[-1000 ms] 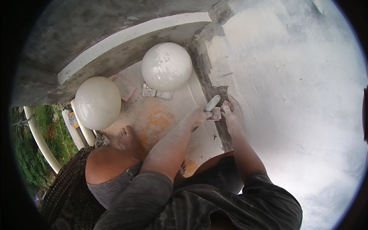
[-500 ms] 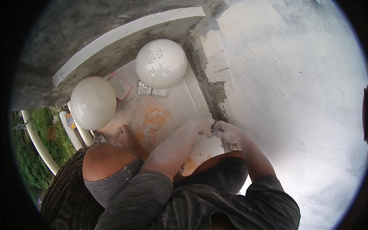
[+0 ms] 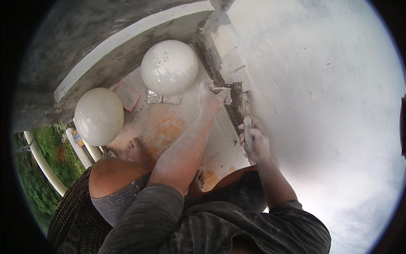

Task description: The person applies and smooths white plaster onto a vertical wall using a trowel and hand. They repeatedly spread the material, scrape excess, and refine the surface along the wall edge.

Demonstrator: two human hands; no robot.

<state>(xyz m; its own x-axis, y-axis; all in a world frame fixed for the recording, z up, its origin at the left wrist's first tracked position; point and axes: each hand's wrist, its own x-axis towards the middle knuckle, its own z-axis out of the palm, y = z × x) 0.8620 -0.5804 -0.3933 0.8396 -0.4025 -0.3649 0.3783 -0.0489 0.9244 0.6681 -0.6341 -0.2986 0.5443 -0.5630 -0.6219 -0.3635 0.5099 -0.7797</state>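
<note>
My left hand is closed around a small flat piece smeared white, held by the dark bare strip at the foot of the wall. Its exact kind does not show. Lower and to the right, my right hand grips the grey handle of a putty knife. The knife's blade points away from me toward the dark strip, close to the edge of the white coat on the wall. White dust covers both hands and forearms.
Two large whitish globes stand at the back of the dusty floor. Silvery packets and a red-edged clear bag lie near them. A low concrete ledge runs behind; pale rails and greenery are left.
My hands have come apart from where they met. The left has moved away from me with the flat piece; the right stays near the strip, the putty knife now plainly showing.
</note>
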